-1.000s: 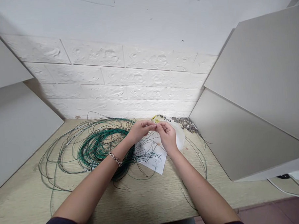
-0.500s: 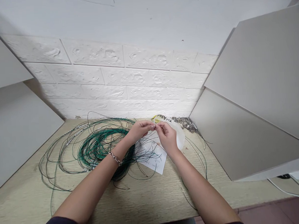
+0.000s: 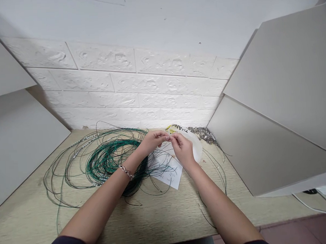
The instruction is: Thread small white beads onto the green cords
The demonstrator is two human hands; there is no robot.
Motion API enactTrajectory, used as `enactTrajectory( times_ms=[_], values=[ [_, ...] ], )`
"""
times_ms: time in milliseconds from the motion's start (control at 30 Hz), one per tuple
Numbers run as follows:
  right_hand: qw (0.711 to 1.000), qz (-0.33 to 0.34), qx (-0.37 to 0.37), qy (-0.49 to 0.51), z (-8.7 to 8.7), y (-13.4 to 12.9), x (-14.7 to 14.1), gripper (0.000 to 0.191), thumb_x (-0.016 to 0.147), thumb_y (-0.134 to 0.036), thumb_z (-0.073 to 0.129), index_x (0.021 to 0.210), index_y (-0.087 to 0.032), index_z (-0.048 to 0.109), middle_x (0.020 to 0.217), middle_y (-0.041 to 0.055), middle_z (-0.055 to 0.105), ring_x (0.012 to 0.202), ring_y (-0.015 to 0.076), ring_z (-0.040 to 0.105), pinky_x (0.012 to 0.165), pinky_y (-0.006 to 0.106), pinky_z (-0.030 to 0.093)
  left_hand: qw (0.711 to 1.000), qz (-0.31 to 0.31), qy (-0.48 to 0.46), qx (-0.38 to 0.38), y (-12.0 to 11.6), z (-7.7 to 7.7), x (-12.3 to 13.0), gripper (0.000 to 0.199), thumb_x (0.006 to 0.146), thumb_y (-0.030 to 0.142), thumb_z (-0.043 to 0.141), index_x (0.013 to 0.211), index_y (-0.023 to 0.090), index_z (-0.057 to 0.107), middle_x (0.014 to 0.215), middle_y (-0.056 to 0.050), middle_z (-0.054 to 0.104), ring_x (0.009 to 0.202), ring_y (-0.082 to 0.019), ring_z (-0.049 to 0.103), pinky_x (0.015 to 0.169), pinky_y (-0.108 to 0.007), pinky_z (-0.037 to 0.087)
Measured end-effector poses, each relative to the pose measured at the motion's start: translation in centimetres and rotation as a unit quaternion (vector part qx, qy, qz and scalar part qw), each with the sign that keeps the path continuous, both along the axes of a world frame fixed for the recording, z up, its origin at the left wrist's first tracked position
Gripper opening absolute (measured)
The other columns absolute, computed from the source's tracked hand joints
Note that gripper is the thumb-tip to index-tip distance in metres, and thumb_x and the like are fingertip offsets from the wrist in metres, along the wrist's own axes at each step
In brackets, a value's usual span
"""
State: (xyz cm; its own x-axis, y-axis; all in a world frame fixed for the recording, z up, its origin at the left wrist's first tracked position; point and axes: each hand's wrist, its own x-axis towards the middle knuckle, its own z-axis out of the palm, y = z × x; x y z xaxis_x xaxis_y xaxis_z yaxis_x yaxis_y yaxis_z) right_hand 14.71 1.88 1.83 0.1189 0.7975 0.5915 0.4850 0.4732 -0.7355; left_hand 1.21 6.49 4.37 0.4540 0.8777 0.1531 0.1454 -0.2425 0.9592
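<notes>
My left hand [image 3: 152, 141] and my right hand [image 3: 182, 145] meet fingertip to fingertip above the back middle of the table. Both are pinched closed on something too small to make out. Beneath and left of my left hand lies a large tangled coil of green and black wires [image 3: 100, 160], partly covered by my left forearm. Loose wire ends fan out over a white paper [image 3: 168, 177] with handwriting. Behind my right hand is a whitish plastic bag [image 3: 196, 145] with black letters and a yellow mark.
A pile of small metallic bits [image 3: 205, 134] lies in the back right corner. Thin wires curve along the table right of my right forearm. White panels [image 3: 277, 142] stand at both sides, a white brick wall [image 3: 150, 83] behind. White cables [image 3: 312, 208] lie far right.
Both hands stay together at nearly the same spot, with only slight finger movement. The view has shifted very slightly.
</notes>
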Motion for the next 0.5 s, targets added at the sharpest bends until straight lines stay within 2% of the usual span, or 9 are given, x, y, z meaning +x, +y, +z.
enactTrajectory(
  times_ms=[133,267,433,500],
  values=[
    [0.999,0.023,-0.023,0.036,-0.23,0.27,0.07,0.016,0.081,-0.029,0.045,0.078,-0.019,0.057,0.074,0.0015,0.063,0.071,0.0149,0.059,0.065,0.026,0.045,0.999,0.019,0.038,0.028,0.04,-0.03,-0.01,0.023,0.067,0.036,0.059,0.070,0.013,0.060,0.050,0.004,0.049,0.044,-0.006,0.039,0.044,-0.019,0.030],
    [0.995,0.048,-0.041,0.074,-0.55,0.61,0.18,0.015,0.081,-0.030,0.046,0.079,-0.019,0.056,0.074,0.0020,0.064,0.072,0.0154,0.061,0.068,0.028,0.047,0.994,0.019,0.049,0.093,0.06,-0.15,-0.05,0.025,0.068,0.037,0.058,0.071,0.013,0.064,0.063,0.001,0.057,0.053,-0.007,0.041,0.050,-0.020,0.032],
    [0.991,0.071,-0.061,0.101,-0.67,0.90,0.43,0.016,0.080,-0.032,0.048,0.079,-0.019,0.056,0.073,0.0022,0.064,0.072,0.0157,0.061,0.069,0.029,0.048,0.992,0.031,0.071,0.099,-0.04,-0.10,-0.15,0.026,0.069,0.038,0.057,0.069,0.013,0.064,0.050,0.005,0.043,0.048,-0.006,0.032,0.046,-0.019,0.025],
    [0.990,0.078,-0.063,0.103,-0.56,0.93,0.54,0.016,0.080,-0.032,0.048,0.079,-0.018,0.056,0.072,0.0024,0.064,0.072,0.0154,0.061,0.069,0.029,0.048,0.993,0.029,0.066,0.095,0.03,-0.15,-0.16,0.026,0.069,0.038,0.057,0.070,0.013,0.065,0.050,0.005,0.043,0.048,-0.006,0.032,0.047,-0.020,0.025]
  ],
)
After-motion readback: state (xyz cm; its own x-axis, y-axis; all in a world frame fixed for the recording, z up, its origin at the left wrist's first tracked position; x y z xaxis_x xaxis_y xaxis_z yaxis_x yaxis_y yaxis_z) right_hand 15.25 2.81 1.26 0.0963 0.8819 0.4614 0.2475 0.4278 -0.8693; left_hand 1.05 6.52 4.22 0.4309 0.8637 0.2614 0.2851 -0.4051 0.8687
